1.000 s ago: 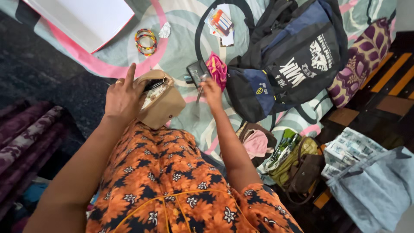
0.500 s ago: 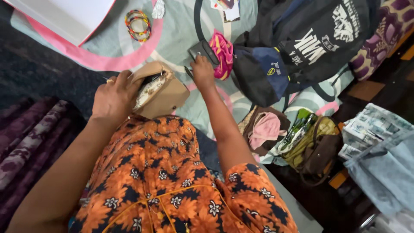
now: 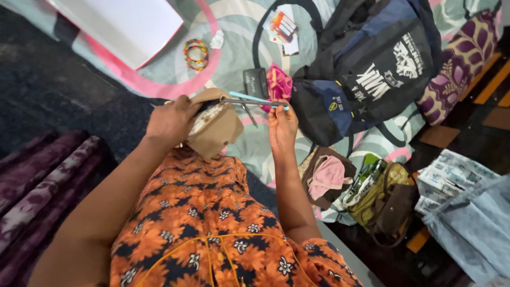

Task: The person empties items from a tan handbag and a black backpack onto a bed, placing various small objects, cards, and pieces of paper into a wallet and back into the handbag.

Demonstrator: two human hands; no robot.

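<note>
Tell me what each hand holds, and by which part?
The left hand grips the tan pouch at its open top. The right hand holds pens by one end.

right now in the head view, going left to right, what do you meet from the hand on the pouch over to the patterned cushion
left hand → tan pouch → right hand holding light blue pens → dark backpack → purple patterned cushion

Both arms reach forward, elbows bent; the left hand (image 3: 171, 122) curls closed in a grip, the right hand (image 3: 282, 125) pinches with raised fingertips.
</note>
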